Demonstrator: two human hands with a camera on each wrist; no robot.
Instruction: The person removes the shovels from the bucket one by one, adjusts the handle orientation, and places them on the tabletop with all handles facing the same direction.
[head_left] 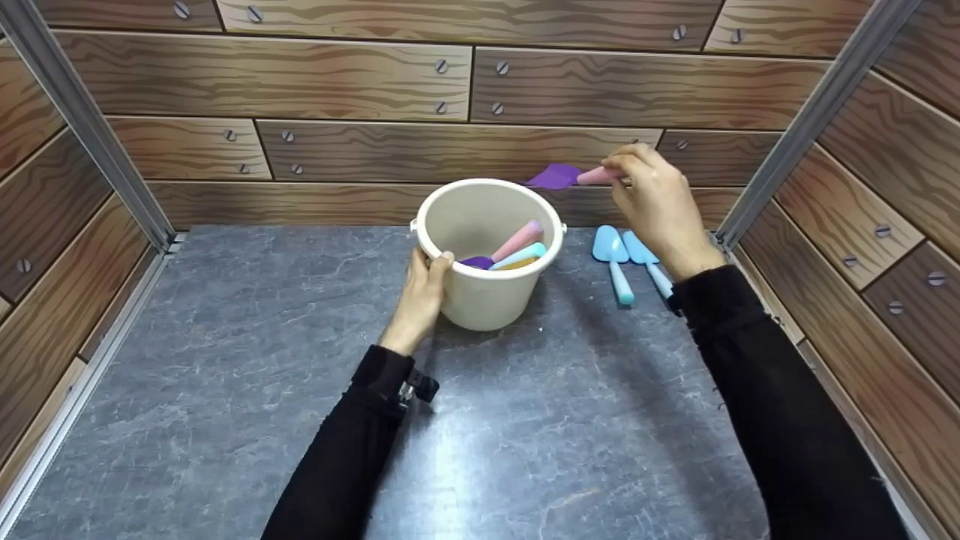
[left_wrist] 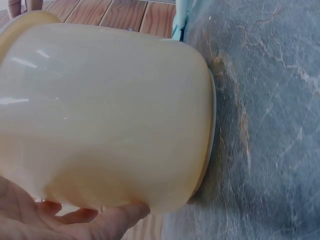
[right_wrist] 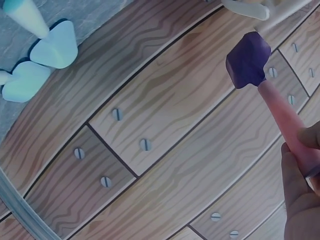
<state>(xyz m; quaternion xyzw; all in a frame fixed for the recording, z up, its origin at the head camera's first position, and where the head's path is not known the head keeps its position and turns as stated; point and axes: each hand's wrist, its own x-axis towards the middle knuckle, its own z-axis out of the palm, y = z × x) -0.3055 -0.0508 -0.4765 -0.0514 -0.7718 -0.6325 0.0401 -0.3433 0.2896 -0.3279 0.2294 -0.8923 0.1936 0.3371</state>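
Observation:
A cream bucket point(head_left: 484, 300) stands upright on the grey surface. My left hand point(head_left: 420, 294) holds its near left side, thumb at the rim and fingers against the outer wall. In the air right of the bucket, my right hand point(head_left: 658, 196) pinches the pink handle of a toy trowel point(right_wrist: 248, 60), its purple blade pointing left toward the bucket's far rim. Inside the bucket lie several toy tools: a pink handle point(head_left: 517, 241), a light blue handle point(head_left: 520, 256) and an orange-brown piece point(head_left: 519, 264) show, their lower parts partly hidden by the wall.
Two light blue toy trowels, one nearer the bucket point(head_left: 611, 246) and one beside it point(head_left: 639, 249), lie right of the bucket, the second partly behind my right wrist. Wood-patterned walls point(head_left: 360, 146) with metal corner posts point(head_left: 817, 97) enclose the grey work surface point(head_left: 262, 375).

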